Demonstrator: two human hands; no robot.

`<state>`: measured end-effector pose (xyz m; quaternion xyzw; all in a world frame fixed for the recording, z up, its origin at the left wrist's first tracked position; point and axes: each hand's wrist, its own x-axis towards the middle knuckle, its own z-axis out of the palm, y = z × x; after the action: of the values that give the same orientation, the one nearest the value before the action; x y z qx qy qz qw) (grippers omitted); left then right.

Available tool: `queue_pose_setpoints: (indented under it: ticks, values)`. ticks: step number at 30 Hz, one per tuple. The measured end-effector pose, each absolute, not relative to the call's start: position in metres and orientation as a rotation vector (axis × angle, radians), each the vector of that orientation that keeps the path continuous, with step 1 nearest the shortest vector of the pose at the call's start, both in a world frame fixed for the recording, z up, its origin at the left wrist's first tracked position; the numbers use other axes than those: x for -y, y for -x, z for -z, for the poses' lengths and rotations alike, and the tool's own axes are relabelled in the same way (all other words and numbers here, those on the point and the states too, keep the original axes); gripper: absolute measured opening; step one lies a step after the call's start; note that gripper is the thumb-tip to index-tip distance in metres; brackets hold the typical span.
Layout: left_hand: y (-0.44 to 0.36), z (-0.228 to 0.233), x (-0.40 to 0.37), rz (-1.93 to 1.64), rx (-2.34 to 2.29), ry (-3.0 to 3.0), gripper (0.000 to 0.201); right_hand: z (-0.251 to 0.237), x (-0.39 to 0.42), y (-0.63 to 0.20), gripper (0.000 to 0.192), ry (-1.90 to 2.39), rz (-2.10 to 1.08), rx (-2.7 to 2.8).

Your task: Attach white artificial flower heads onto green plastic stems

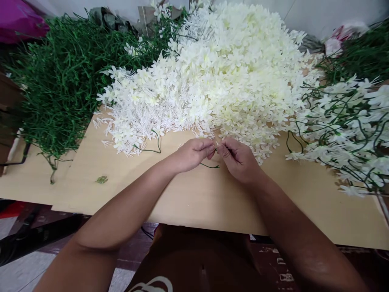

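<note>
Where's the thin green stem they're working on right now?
In the head view, the green stem sits at table centre, pinched between the left hand and right hand, just in front of the pile of white flowers.

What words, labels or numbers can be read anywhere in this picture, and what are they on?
No text can be read here.
White curved marking on the dark garment at the bottom edge: cut off, not readable as letters.
Small white marks on the dark floor surface under the table: too small and blurred to read.
The white flowers, green stems and both hands carry no writing.
</note>
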<state>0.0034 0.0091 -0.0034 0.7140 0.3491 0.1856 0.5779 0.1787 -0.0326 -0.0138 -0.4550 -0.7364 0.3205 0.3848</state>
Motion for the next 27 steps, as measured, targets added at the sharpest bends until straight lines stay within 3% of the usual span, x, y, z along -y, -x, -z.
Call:
queue_pose_setpoints:
  ticks: [10,21,27]
  values:
    - [-0.007,0.009,-0.006,-0.492,-0.907,-1.666,0.031,0.014,0.032,-0.180,0.026,1.241,-1.078,1.679]
    - [-0.020,0.007,0.001,-0.520,-1.165,-1.663,0.029,0.021,0.038,-0.160,0.023,1.344,-0.907,1.517]
    - [-0.013,0.011,0.000,-0.502,-1.041,-1.665,0.025,0.019,0.035,-0.163,0.025,1.307,-0.971,1.608]
